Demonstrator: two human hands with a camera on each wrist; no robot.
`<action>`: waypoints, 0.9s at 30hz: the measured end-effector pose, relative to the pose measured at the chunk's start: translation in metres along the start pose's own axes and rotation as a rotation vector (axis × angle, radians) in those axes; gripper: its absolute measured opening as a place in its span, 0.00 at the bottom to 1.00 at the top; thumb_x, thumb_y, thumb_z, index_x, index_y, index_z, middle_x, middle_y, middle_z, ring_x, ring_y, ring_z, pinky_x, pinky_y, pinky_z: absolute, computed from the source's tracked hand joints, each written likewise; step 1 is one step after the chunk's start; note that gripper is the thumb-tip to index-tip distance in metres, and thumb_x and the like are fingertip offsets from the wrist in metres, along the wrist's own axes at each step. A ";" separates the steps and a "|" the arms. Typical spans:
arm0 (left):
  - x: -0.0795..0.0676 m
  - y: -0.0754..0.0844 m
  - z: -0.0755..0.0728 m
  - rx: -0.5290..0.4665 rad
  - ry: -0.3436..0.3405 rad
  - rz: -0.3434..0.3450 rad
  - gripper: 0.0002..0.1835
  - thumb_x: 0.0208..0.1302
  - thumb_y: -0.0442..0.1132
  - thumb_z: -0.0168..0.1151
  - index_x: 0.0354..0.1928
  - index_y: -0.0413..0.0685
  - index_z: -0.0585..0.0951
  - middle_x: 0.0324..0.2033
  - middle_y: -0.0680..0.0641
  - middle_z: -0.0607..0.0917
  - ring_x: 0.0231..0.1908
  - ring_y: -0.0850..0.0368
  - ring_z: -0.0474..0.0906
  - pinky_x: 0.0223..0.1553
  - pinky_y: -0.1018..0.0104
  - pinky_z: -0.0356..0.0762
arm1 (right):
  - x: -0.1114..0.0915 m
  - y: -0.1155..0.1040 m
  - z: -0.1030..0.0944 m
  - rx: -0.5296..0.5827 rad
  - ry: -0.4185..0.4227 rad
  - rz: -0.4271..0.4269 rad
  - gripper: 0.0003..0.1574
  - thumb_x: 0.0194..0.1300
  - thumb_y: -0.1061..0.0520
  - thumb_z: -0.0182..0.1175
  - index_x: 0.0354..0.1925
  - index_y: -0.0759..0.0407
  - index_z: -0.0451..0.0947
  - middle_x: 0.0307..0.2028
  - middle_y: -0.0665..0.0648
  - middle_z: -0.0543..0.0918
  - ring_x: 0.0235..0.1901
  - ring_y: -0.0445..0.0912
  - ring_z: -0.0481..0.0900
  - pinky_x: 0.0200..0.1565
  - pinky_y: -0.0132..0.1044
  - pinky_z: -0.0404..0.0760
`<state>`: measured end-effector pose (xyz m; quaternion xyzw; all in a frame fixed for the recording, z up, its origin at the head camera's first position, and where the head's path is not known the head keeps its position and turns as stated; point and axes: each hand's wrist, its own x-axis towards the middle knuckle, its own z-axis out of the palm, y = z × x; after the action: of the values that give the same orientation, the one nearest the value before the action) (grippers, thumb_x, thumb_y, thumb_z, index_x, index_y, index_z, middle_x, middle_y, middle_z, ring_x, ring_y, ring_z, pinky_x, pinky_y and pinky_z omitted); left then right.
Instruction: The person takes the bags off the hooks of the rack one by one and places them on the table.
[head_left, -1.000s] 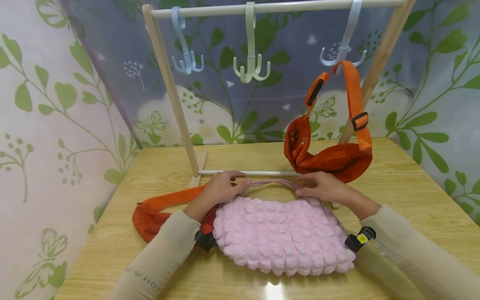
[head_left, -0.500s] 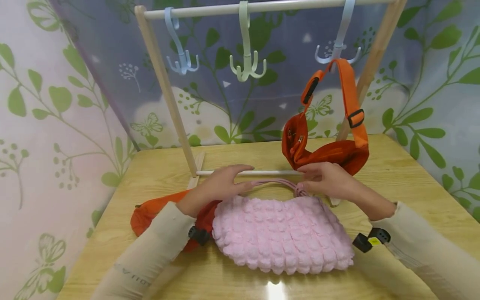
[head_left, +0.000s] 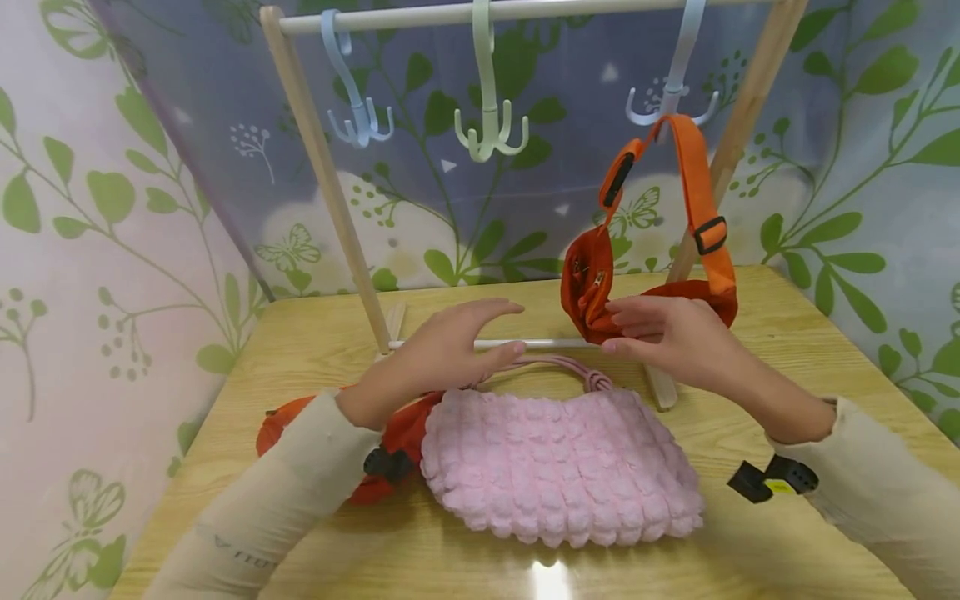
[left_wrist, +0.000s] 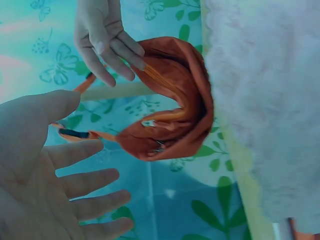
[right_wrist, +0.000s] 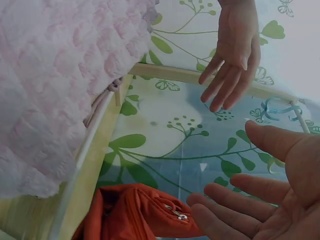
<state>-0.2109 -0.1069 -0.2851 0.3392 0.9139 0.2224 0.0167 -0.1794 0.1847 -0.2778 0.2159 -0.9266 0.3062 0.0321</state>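
A pink puffy handbag (head_left: 562, 467) lies on the wooden table, its thin knotted handle (head_left: 555, 360) toward the rack. My left hand (head_left: 438, 354) hovers over the bag's upper left corner with spread fingers, as the left wrist view also shows. Level with it on the other side is my right hand (head_left: 678, 340), fingers extended and nothing held. Behind the right hand an orange-red waist bag (head_left: 587, 279) hangs by its strap from a pale blue hook (head_left: 670, 104). A second orange-red bag (head_left: 408, 429) lies partly hidden under my left forearm.
A rack with wooden posts (head_left: 322, 175) and a white top rail (head_left: 420, 15) stands at the back. Another blue hook (head_left: 360, 117) and a green hook (head_left: 491, 125) hang from it, bearing nothing. A white lower bar (head_left: 540, 342) runs just behind the handbag.
Both hands have come off the handbag's handle, rising and drawing apart, the right one farther outward. The handbag stays lying on the table. The head view has shifted slightly.
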 end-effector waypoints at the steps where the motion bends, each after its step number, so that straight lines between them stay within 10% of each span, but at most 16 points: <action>1: 0.000 0.003 -0.003 0.003 0.009 0.010 0.30 0.70 0.57 0.54 0.69 0.53 0.68 0.67 0.50 0.70 0.67 0.52 0.64 0.66 0.52 0.63 | -0.001 -0.002 -0.002 -0.009 0.010 0.000 0.34 0.62 0.49 0.67 0.61 0.64 0.74 0.50 0.66 0.83 0.45 0.57 0.84 0.46 0.51 0.82; 27: 0.053 0.077 -0.069 0.125 0.364 0.370 0.31 0.68 0.52 0.58 0.69 0.49 0.68 0.69 0.47 0.67 0.67 0.55 0.64 0.65 0.63 0.64 | 0.010 -0.023 -0.061 -0.206 0.318 0.013 0.32 0.62 0.47 0.68 0.59 0.63 0.77 0.49 0.68 0.83 0.43 0.61 0.84 0.42 0.57 0.78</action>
<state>-0.2168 -0.0495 -0.1845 0.4551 0.8363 0.2222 -0.2099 -0.1833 0.1997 -0.2134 0.1542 -0.9377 0.2403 0.1982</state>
